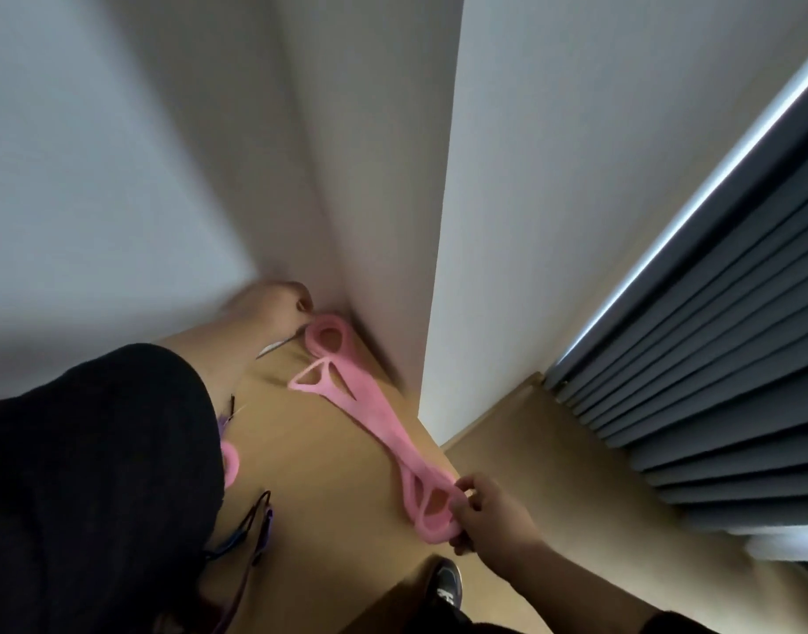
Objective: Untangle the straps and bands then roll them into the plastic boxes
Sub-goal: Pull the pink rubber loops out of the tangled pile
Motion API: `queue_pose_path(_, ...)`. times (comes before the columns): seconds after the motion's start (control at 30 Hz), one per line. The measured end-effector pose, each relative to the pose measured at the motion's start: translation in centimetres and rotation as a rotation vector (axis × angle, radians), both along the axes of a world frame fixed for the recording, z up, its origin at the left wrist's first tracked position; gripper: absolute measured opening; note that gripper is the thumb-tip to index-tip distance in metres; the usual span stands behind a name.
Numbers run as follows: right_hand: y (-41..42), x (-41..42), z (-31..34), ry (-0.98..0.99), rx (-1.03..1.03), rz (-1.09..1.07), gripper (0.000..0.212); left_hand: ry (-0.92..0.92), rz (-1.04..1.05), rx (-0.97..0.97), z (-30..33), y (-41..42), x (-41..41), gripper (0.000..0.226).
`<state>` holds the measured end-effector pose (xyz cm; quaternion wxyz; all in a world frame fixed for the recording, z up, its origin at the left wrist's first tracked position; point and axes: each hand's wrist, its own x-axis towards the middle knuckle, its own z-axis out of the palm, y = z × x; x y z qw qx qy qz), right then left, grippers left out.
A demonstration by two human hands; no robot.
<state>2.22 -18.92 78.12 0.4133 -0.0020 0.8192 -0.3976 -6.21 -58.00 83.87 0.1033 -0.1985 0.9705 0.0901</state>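
Observation:
A long pink rubber band (374, 418) with looped holes lies stretched across the wooden table (310, 459), running from the wall corner toward the near right edge. My left hand (274, 308) holds its far end by the wall; the frame is blurred there. My right hand (489, 519) grips the near looped end at the table's edge. A second pink band (230, 464) peeks out from under my dark left sleeve. Dark purple and black straps (255, 528) lie on the table nearer to me, partly hidden by the sleeve.
A white wall corner (434, 267) juts out right behind the table. Grey pleated blinds (713, 359) hang at the right. A shoe (445, 583) shows on the floor below the table's edge. No plastic boxes are in view.

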Motion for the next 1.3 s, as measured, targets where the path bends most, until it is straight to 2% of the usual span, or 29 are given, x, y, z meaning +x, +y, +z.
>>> queue_pose_path(0.2, 0.1, -0.6, -1.2, -0.084, -0.012, -0.008, 0.003, -0.205, 0.029, -0.045, -6.9, 1.8, -0.5, 0.044)
queue_pose_path(0.27, 0.2, -0.9, -1.2, -0.090, -0.014, -0.014, 0.004, -0.162, -0.001, -0.006, -7.2, 2.4, 0.0, 0.037)
queue_pose_path(0.33, 0.2, -1.3, -1.2, -0.083, -0.010, -0.002, 0.004, -0.027, -0.020, 0.029, -6.6, 2.6, 1.1, 0.029)
queue_pose_path(0.4, 0.1, -1.6, -1.1, -0.077, -0.008, 0.009, 0.004, 0.049, -0.126, 0.109, -6.0, 2.7, 3.0, 0.027)
queue_pose_path(0.47, 0.0, -1.9, -0.8, -0.066, 0.004, 0.030, 0.003, -0.001, -0.307, 0.148, -6.1, 2.8, 5.4, 0.040)
queue_pose_path(0.53, -0.2, -2.2, -0.4, -0.063, 0.016, 0.048, 0.003, -0.085, -0.336, 0.182, -6.7, 2.9, 7.8, 0.042)
queue_pose_path(0.63, -0.4, -2.6, 0.2, -0.065, 0.048, 0.078, 0.005, -0.292, -0.363, 0.113, -7.9, 2.2, 10.7, 0.045)
queue_pose_path(0.7, -0.6, -2.8, 0.4, -0.061, 0.060, 0.091, 0.006, -0.352, -0.367, 0.057, -8.1, 2.3, 11.4, 0.036)
queue_pose_path(0.8, -1.0, -2.8, 0.9, -0.065, 0.059, 0.096, 0.007, -0.338, -0.392, 0.006, -7.3, 2.5, 10.9, 0.006)
queue_pose_path(0.87, -1.3, -2.9, 1.3, -0.083, 0.042, 0.086, 0.008, -0.285, -0.336, 0.003, -6.2, 2.1, 10.2, 0.012)
queue_pose_path(1.0, -1.7, -2.9, 2.2, -0.123, 0.000, 0.083, 0.009, -0.043, -0.122, 0.112, -2.3, 0.1, 7.2, 0.020)
queue_pose_path(1.1, -1.9, -2.8, 2.3, -0.138, -0.042, 0.075, 0.010, 0.042, -0.078, 0.064, 1.1, -1.4, 3.8, 0.027)
queue_pose_path(1.23, -2.4, -2.6, 1.9, -0.109, -0.050, 0.083, 0.007, 0.022, -0.084, 0.062, 3.9, -2.9, 0.0, 0.033)
queue_pose_path(1.3, -2.7, -2.8, 1.7, -0.083, -0.042, 0.096, 0.001, -0.056, -0.161, -0.001, 3.5, -2.7, -1.4, 0.030)
